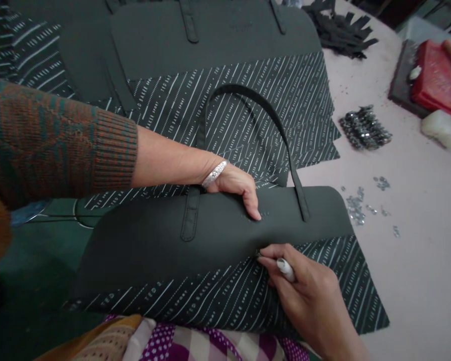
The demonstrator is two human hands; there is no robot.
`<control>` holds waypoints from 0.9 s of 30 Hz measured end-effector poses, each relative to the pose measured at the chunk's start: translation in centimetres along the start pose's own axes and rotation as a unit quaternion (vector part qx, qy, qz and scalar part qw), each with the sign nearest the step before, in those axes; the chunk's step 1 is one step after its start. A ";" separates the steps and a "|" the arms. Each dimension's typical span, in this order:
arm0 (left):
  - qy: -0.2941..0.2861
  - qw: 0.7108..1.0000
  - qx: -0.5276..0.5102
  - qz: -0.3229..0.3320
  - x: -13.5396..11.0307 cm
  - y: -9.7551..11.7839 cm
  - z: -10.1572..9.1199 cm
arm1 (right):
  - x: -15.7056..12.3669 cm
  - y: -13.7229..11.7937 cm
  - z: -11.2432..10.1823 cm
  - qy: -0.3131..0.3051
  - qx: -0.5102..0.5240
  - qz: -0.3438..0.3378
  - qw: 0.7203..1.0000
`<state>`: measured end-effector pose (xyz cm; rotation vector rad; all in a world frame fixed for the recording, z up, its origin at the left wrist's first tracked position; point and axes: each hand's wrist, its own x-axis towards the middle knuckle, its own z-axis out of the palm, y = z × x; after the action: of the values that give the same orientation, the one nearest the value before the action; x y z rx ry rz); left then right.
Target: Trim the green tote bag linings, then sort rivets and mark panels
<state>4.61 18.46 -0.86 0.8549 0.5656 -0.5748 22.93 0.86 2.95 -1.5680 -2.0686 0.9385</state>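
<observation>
A dark bag panel [180,245] with a plain upper band, striped lower part and looped strap handle [270,120] lies in front of me. My left hand [236,188], with a silver bracelet at the wrist, grips the panel's top edge, thumb pressed on the plain band. My right hand [304,291] is closed round a white marker pen [285,268], its tip touching the seam where the plain band meets the stripes.
More bag panels [218,45] are stacked behind. On the pale table [417,240] lie a pile of metal fittings [364,128], scattered small rivets [357,208], black strap pieces [342,27], a red pad [439,80] and a white block [443,128].
</observation>
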 end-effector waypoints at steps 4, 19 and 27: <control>-0.009 1.000 0.007 0.008 -0.1 -0.2 -0.1 | -0.1 -0.2 -1.7 -0.039 0.061 0.076 0.995; -0.028 0.998 -0.061 0.013 0.2 -0.9 0.0 | 0.2 -0.2 -1.1 -0.057 0.142 0.109 0.982; -0.015 0.998 -0.057 0.029 0.3 -1.0 0.1 | 0.2 0.2 -0.4 -0.047 0.096 0.104 0.989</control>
<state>4.20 17.82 -1.55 0.7518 0.5395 -0.4961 23.25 1.22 3.00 -1.6875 -1.8357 1.2688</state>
